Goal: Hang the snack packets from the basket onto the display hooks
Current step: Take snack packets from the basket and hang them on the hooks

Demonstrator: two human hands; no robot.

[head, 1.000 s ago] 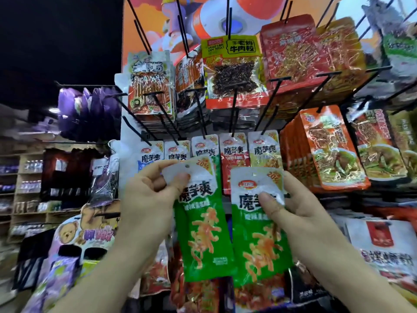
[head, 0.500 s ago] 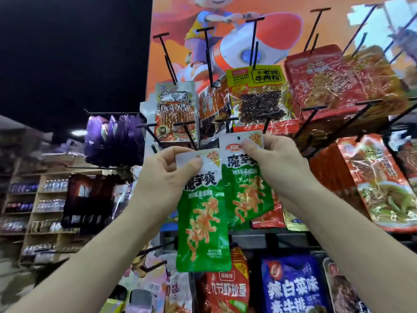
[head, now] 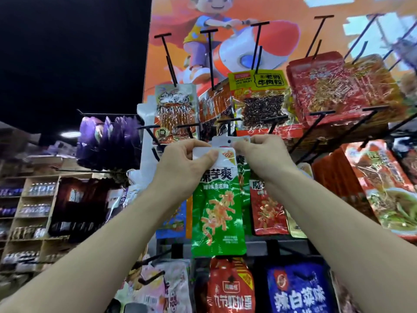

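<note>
Your left hand (head: 187,159) pinches the front green packet (head: 216,211) by its white header, long axis hanging straight down, while your right hand (head: 264,154) pinches the rear packet (head: 222,141), whose punched hole sits just below the hook (head: 228,128).

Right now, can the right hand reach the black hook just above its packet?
Probably yes. The right hand pinches the rear green packet by its white top, just under the black hook, with nothing between them. The left hand holds the front green packet lower, out of the way.
</note>
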